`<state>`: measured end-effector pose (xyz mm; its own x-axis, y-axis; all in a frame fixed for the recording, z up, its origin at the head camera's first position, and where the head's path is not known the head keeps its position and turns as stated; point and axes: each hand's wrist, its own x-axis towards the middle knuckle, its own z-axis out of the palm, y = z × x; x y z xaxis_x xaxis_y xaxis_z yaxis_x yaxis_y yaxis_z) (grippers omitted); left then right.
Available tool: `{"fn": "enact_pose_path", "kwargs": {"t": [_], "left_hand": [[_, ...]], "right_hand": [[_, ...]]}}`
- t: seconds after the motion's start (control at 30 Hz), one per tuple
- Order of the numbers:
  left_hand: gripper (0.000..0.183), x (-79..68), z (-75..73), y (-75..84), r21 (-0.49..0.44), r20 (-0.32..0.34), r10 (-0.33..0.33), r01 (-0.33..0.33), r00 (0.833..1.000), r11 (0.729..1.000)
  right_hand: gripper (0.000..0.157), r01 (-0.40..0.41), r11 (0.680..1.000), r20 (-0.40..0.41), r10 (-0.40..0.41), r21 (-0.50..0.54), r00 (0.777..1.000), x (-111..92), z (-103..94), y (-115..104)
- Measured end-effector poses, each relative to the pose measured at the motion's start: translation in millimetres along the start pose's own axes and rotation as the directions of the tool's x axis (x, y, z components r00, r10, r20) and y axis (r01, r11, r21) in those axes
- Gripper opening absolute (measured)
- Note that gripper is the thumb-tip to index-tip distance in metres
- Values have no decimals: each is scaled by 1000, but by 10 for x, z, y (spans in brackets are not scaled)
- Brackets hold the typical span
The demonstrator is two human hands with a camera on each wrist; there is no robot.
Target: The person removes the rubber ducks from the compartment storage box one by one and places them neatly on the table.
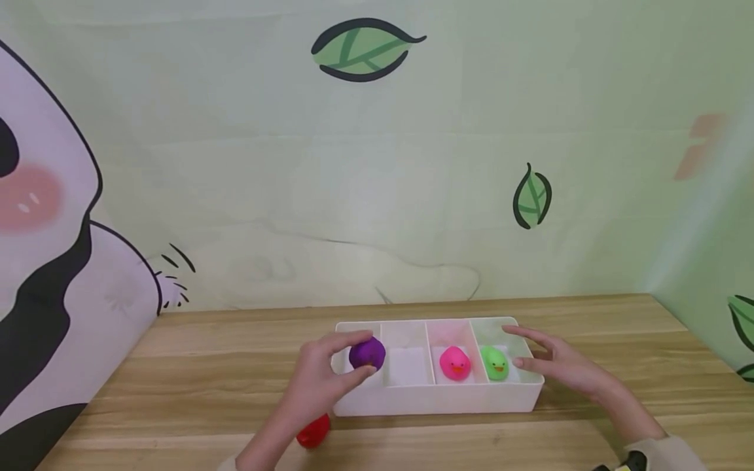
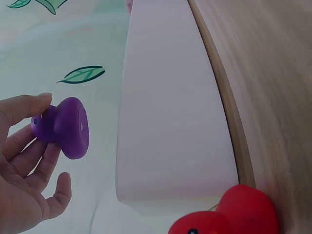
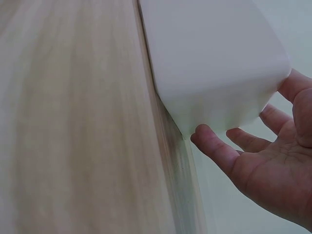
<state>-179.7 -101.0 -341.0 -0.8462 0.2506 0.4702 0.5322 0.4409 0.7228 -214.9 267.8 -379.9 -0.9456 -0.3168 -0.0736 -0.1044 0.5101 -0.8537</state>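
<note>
In the head view my left hand (image 1: 321, 376) pinches a purple rubber duck (image 1: 368, 354) between thumb and fingers. It is held over the left end of a white divided box (image 1: 436, 400). The left wrist view shows the flat base of the purple duck (image 2: 73, 127) facing the box. My right hand (image 1: 568, 363) is at the box's right end, its fingers spread and slightly bent around the rim. In the right wrist view the thumb passes partly behind the box's edge; firm contact cannot be told. A pink duck (image 1: 455, 364) and a green duck (image 1: 495, 364) sit in the two right compartments.
A red duck (image 1: 313, 432) lies on the wooden table (image 1: 194, 373), in front of the box's left end and partly behind my left forearm. Behind the table hangs a pale green backdrop (image 1: 377, 176) printed with leaves and a panda.
</note>
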Motion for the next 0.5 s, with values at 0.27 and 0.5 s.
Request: {"fn": "enact_pose_path", "kwargs": {"t": [0.27, 0.5], "left_hand": [[40, -121, -169, -19, -9, -46, -118, 117, 992, 993], [38, -219, -327, -85, 34, -88, -136, 139, 987, 990]], "right_hand": [[61, -3, 1000, 1, 3, 4, 1000, 7, 6, 5], [61, -9, 1000, 2, 9, 15, 1000, 10, 6, 18]]}}
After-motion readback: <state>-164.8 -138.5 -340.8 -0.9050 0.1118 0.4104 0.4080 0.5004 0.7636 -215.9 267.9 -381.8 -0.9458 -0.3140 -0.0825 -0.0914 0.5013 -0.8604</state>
